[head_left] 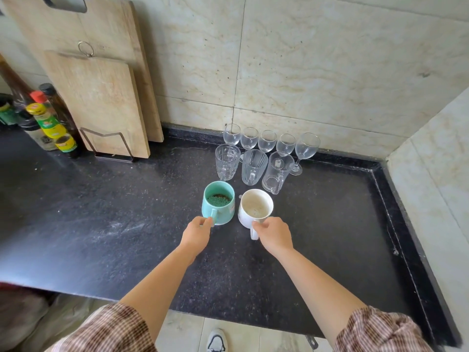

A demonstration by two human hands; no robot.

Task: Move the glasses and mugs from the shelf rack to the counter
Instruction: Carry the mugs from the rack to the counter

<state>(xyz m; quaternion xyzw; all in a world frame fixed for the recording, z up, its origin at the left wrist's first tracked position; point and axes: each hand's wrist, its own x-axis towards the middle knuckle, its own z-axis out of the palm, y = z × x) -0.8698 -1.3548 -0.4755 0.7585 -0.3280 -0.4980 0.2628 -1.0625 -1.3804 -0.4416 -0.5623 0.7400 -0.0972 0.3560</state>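
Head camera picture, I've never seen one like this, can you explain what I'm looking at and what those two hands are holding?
There is no machine: a camera on a person's head looks down at their bare hands over a black counter. The left hand pinches the handle of a teal mug; the right hand grips a white mug by its handle. Both mugs stand on the counter. Behind them are three glass mugs and a row of five wine glasses. Cutting boards lean on the wall, beside sauce bottles.

brown-and-cream checked sleeves (119, 329) pushed up past the elbows — forearms bare — one white sneaker (217, 340).
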